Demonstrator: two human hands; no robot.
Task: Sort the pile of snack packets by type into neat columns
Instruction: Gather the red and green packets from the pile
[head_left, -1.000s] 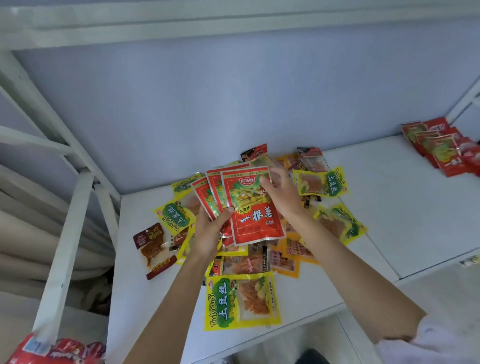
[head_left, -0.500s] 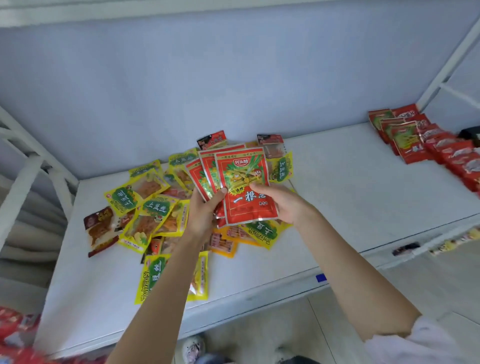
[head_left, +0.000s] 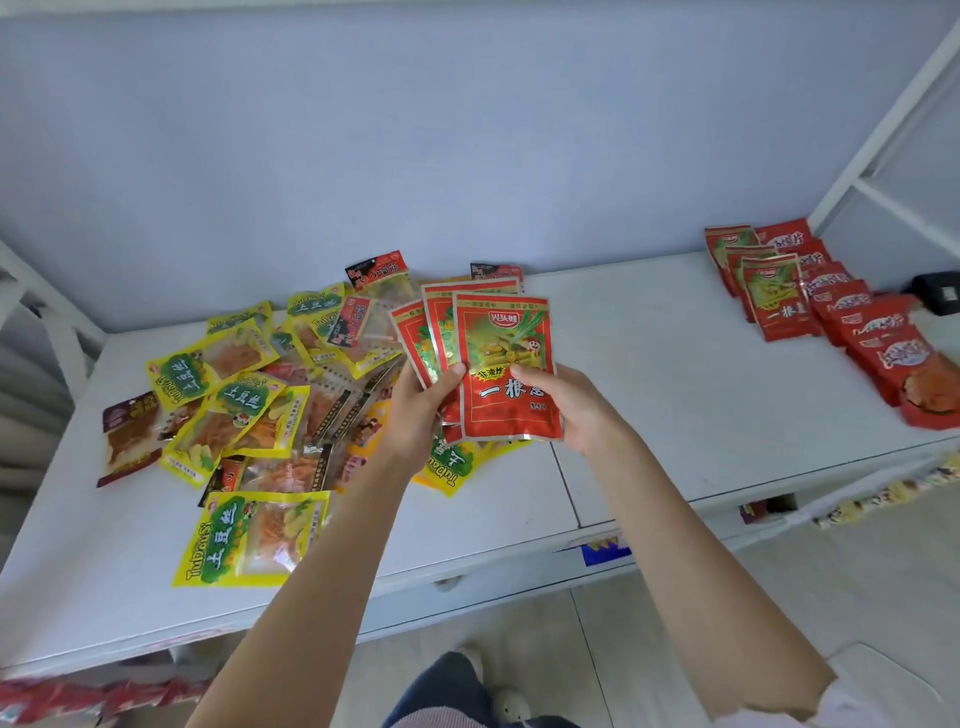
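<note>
I hold a fan of three red-and-green snack packets (head_left: 501, 364) above the white shelf (head_left: 649, 374). My left hand (head_left: 421, 410) grips the fan's lower left with the thumb on top. My right hand (head_left: 569, 405) holds the front packet's right edge, thumb on its face. Below and to the left lies a mixed pile (head_left: 270, 395) of yellow-green, orange and dark packets. At the far right stand two columns: red-and-green packets (head_left: 769, 286) like mine, and plain red packets (head_left: 862, 322) beside them.
A large yellow packet (head_left: 249, 535) lies near the shelf's front edge. A dark brown packet (head_left: 130, 436) sits at the pile's left. A black object (head_left: 937, 291) rests by the right frame post (head_left: 883, 124). More red packets (head_left: 78, 699) show at the bottom left.
The view has swung right, bringing the sorted columns further into sight. My hands carry the fan rightward off the pile. My right hand has slid from the packet's top edge down to its right side.
</note>
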